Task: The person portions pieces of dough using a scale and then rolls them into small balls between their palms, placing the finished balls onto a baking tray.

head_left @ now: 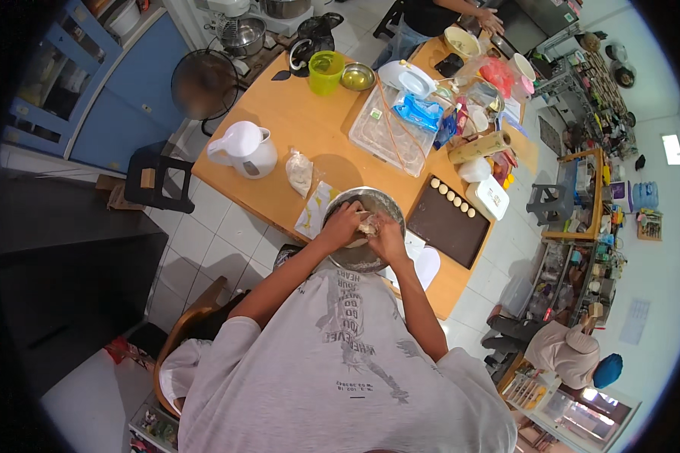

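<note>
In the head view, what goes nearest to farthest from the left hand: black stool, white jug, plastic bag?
From the left hand:
1. Plastic bag, ahead and left, on the table.
2. White jug, farther left, also there.
3. Black stool, left, beyond the table's edge.

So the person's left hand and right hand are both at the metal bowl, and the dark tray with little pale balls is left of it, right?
Not quite: the dark tray with little pale balls is right of the metal bowl, as the head view shows. The left hand and right hand are both there.
</note>
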{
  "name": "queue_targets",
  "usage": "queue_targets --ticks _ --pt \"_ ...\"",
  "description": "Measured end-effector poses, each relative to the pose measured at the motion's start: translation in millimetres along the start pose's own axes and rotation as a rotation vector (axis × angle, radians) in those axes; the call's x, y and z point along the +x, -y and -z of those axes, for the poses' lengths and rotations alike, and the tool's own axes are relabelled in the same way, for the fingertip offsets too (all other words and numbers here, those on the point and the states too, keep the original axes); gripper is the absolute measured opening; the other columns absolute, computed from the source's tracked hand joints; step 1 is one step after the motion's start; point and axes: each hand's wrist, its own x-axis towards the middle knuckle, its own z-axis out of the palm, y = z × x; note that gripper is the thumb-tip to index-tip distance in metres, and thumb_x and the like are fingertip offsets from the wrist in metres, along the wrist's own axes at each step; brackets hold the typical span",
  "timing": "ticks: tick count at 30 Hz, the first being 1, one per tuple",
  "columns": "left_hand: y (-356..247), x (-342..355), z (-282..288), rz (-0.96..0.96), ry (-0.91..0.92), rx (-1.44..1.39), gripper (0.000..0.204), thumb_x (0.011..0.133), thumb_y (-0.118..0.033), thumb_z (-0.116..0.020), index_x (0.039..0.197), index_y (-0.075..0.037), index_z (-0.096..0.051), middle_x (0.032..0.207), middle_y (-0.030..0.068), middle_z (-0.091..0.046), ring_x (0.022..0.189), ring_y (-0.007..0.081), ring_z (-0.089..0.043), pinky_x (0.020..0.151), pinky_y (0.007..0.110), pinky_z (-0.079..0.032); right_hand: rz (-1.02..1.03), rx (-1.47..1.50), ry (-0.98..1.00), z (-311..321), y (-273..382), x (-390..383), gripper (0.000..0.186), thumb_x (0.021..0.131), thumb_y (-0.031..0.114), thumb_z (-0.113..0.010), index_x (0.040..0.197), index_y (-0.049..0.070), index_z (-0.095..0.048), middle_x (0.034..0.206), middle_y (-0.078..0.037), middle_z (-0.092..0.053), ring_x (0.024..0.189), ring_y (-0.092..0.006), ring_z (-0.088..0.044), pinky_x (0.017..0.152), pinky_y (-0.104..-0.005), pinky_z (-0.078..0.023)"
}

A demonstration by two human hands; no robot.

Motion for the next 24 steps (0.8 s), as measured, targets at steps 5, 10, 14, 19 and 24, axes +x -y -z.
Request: queue_targets --ticks 5,10,14,19,24 --pt "-3.3 -0.1 -5.1 0.028 -0.035 0.022 0.043 0.083 -0.012 -0.075 0.126 -0.015 -0.071 0.123 0.0135 -0.059 0.111 0.0396 -0.058 0.098 0.050 -0.052 -0.017 -0.022 0.037 5.7 10.4 -4.8 0.035 0.071 -0.004 -0.068 0.105 0.001 -0.074 0.105 -0.023 -0.070 0.098 -0.0450 -0.069 0.089 -0.0495 -0.056" --pt "-2.2 0.2 -13.7 0.020 -0.122 0.052 0.041 0.082 -0.010 -0.076 0.122 -0.018 -0.074 0.119 0.0112 -0.060 0.109 0.0390 -0.058 0.094 0.049 -0.053 -0.060 -0.003 0.041 16.6 29.9 -13.6 0.034 0.068 -0.004 -0.068 0.102 -0.002 -0.075 0.104 -0.023 -0.071 0.099 -0.0443 -0.069 0.088 -0.0495 -0.057" --pt "2.4 -2.6 -14.5 0.026 -0.056 0.051 0.047 0.086 -0.014 -0.074 0.133 -0.018 -0.072 0.124 0.0142 -0.059 0.109 0.0399 -0.057 0.098 0.049 -0.051 -0.089 0.009 0.025 22.6 44.5 -20.3 0.033 0.069 -0.003 -0.069 0.101 -0.001 -0.076 0.101 -0.023 -0.070 0.095 -0.0443 -0.069 0.087 -0.0495 -0.057" --pt "7.3 0.0 -18.2 -0.037 -0.041 0.074 0.051 0.084 -0.018 -0.077 0.135 -0.017 -0.071 0.126 0.0155 -0.058 0.110 0.0412 -0.056 0.099 0.050 -0.049 -0.151 0.050 -0.019 32.9 53.5 -25.3 0.030 0.067 -0.003 -0.071 0.097 -0.002 -0.076 0.096 -0.022 -0.069 0.090 -0.0425 -0.068 0.082 -0.0461 -0.056" --pt "6.4 4.5 -20.7 0.049 0.075 0.060 0.057 0.080 -0.022 -0.082 0.136 -0.020 -0.070 0.127 0.0157 -0.056 0.112 0.0425 -0.054 0.100 0.052 -0.047 -0.185 0.078 -0.035 46.3 67.0 -30.7 0.030 0.069 -0.001 -0.077 0.099 -0.003 -0.076 0.098 -0.023 -0.069 0.092 -0.0433 -0.069 0.084 -0.0476 -0.056"
